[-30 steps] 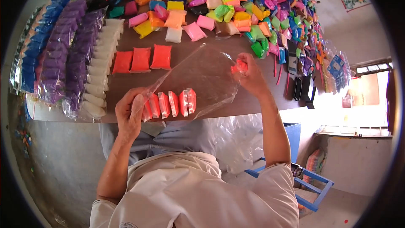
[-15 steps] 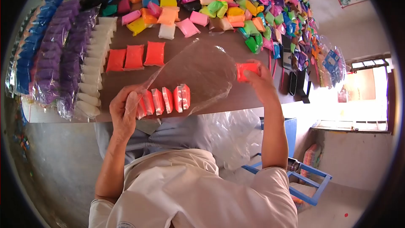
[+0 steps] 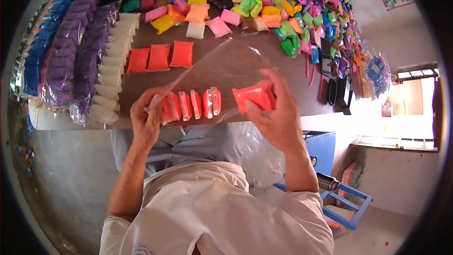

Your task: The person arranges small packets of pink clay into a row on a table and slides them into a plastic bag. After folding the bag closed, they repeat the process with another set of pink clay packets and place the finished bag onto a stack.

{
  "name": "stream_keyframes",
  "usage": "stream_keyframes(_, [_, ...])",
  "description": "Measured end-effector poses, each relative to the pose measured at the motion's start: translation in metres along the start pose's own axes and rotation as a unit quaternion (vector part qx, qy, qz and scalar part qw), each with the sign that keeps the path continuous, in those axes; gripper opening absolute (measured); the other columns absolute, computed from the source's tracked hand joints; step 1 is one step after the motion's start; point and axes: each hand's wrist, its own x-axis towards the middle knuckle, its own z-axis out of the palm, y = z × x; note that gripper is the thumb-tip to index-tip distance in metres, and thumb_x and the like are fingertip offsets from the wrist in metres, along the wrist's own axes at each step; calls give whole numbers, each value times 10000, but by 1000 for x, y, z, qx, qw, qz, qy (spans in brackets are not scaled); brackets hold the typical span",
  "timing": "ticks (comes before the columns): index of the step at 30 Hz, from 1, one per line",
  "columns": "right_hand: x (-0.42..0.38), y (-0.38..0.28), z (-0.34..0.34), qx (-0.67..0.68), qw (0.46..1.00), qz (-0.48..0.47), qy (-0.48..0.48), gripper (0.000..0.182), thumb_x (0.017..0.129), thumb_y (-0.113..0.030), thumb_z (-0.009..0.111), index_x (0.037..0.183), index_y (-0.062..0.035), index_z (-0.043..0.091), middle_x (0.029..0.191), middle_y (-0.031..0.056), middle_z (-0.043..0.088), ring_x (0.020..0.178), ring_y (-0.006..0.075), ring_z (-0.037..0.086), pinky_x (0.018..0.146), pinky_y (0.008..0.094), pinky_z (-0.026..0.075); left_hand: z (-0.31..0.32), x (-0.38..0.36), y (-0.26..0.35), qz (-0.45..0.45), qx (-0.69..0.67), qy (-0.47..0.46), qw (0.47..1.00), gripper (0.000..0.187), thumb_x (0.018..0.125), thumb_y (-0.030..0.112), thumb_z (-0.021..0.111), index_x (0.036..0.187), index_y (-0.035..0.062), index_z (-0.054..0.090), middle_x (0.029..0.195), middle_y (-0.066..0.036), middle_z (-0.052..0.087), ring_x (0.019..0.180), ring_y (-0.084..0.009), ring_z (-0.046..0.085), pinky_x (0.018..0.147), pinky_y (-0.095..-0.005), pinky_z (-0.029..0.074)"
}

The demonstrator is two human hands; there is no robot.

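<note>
My left hand [image 3: 147, 118] is closed on the lower left edge of a large clear plastic bag [image 3: 224, 68]. Several red packets [image 3: 196, 104] stand on edge in a row inside the bag, the leftmost right beside my left fingers. Between the thumb and fingers of my right hand [image 3: 282, 120] is another red packet [image 3: 250, 95], close to the right side of the bag. Farther back on the table, three flat red packets [image 3: 159, 57] lie side by side.
Stacked rows of white packets [image 3: 112, 56], purple packets [image 3: 66, 61] and blue packets [image 3: 40, 61] line the left of the brown table [image 3: 311, 106]. A big heap of coloured packets [image 3: 255, 7] covers the back. Black holders [image 3: 340, 92] sit at the right, near a blue stool [image 3: 347, 208].
My right hand has brought its red packet leftward and down, nearer the row in the bag. My left hand keeps its hold on the bag. The whole view has shifted slightly.
</note>
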Motion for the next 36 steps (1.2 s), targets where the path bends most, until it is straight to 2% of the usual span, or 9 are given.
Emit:
stream_keyframes(1, [2, 2, 12, -33, 999, -14, 10, 553, 798, -98, 727, 1301, -35, 505, 1007, 186, 629, 788, 334, 657, 757, 390, 554, 0, 0, -1, 1, 1, 4, 1000, 267, 1045, 224, 531, 1047, -4, 669, 755, 41, 558, 607, -15, 447, 508, -192, 341])
stream_keyframes(4, [7, 5, 37, -82, 995, -59, 18, 541, 811, -81, 709, 1309, -33, 502, 1017, 175, 634, 793, 349, 661, 761, 431, 556, 0, 0, 0, 1, 6, 9, 1000, 264, 1043, 221, 532, 1051, -5, 668, 770, 36, 567, 624, -20, 451, 526, -193, 351])
stream_keyframes(5, [7, 6, 42, -95, 994, -51, 3, 517, 827, -88, 693, 1307, -33, 510, 1079, 185, 634, 843, 365, 674, 779, 450, 557, -1, 0, -5, 12, 24, 10, 1000, 265, 1041, 219, 533, 1052, -9, 665, 789, 31, 577, 645, -25, 455, 549, -195, 366])
stream_keyframes(9, [8, 18, 44, -132, 987, -75, -56, 519, 835, -121, 695, 1313, -37, 510, 1166, 196, 615, 892, 370, 683, 787, 439, 562, -3, 0, 2, -5, 22, -7, 1000, 278, 1044, 229, 527, 1054, -13, 662, 800, 33, 575, 668, -27, 454, 572, -195, 375])
stream_keyframes(11, [8, 15, 36, -126, 985, -3, -122, 579, 838, -141, 696, 1365, -37, 479, 1264, 212, 583, 1024, 388, 660, 858, 444, 549, -1, 1, 1, 17, 19, 1, 1000, 278, 1046, 232, 527, 1062, -13, 658, 793, 36, 564, 669, -24, 453, 573, -194, 375])
stream_keyframes(17, [10, 8, 16, -98, 973, -49, -203, 683, 829, -127, 699, 1445, -35, 416, 1421, 212, 506, 1231, 382, 557, 999, 439, 481, -4, 0, -2, -3, 21, -7, 1000, 275, 1046, 235, 535, 1071, -12, 653, 780, 39, 549, 668, -24, 449, 574, -193, 374])
stream_keyframes(27, [24, 17, 8, -81, 959, 3, -270, 568, 839, -91, 663, 1383, -55, 503, 1395, 191, 534, 1163, 384, 595, 970, 423, 498, -2, 0, -2, 4, 9, -8, 1000, 294, 1046, 252, 534, 1084, -12, 660, 801, 33, 563, 671, -28, 448, 580, -191, 378])
stream_keyframes(29, [26, 25, 11, -64, 967, -57, -241, 588, 828, -24, 679, 1384, -34, 487, 1231, 171, 625, 891, 273, 685, 781, 342, 577, -2, -1, -1, 1, 9, -3, 1000, 292, 1048, 244, 529, 1077, -14, 662, 805, 31, 570, 674, -30, 449, 581, -191, 380])
stream_keyframes(36, [40, 29, 17, -67, 956, -49, -281, 640, 793, -4, 646, 1400, -64, 450, 1202, 164, 626, 884, 265, 681, 808, 362, 554, -3, 0, 0, 5, 28, -4, 1000, 283, 1049, 222, 520, 1067, -23, 662, 815, 28, 580, 692, -33, 456, 600, -192, 391])
